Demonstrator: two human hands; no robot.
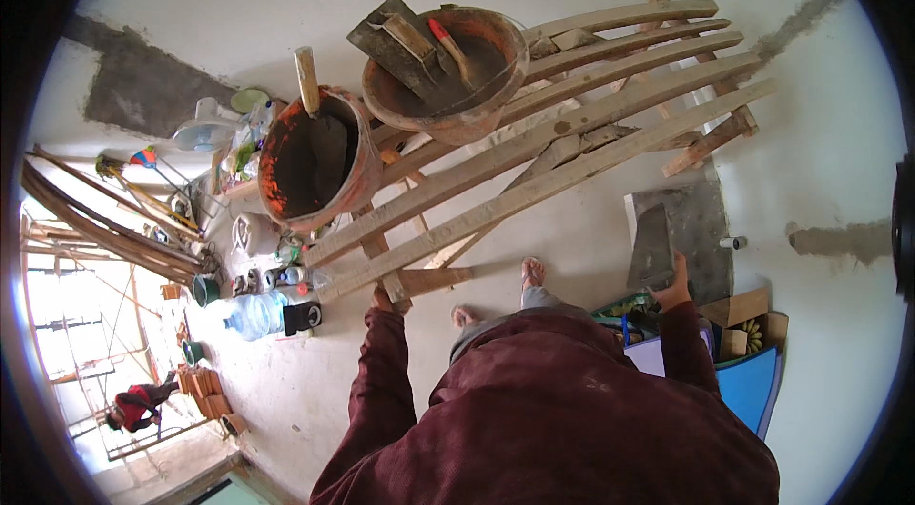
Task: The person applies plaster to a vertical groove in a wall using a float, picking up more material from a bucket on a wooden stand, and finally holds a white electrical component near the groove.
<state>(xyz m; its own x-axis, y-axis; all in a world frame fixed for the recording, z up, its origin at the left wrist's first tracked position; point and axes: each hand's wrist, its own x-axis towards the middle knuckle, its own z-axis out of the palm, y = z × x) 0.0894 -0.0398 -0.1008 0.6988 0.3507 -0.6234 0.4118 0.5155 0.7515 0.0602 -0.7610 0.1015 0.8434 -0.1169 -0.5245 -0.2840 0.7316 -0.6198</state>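
My right hand [675,283] is closed round a flat grey plastering float [652,248], held out on the right with its long face showing. My left hand [384,302] grips the end of a wooden trestle [434,280] under the long boards [496,205]. Ahead, a mortar-stained bucket [362,183] holds dark mortar and a wooden-handled trowel [307,81]. Beside it, a wide tub [510,90] of grey mortar carries another float [400,40] with a wooden grip and a red-handled brush or tool [448,43].
Left of the boards stand a large clear water bottle [253,314], a white jug [253,233] and a fan [202,129]. Long poles [105,219] lean farther left. Another person [138,407] is by bricks [203,391]. Boxes with bananas [753,335] and a blue panel [748,386] lie right.
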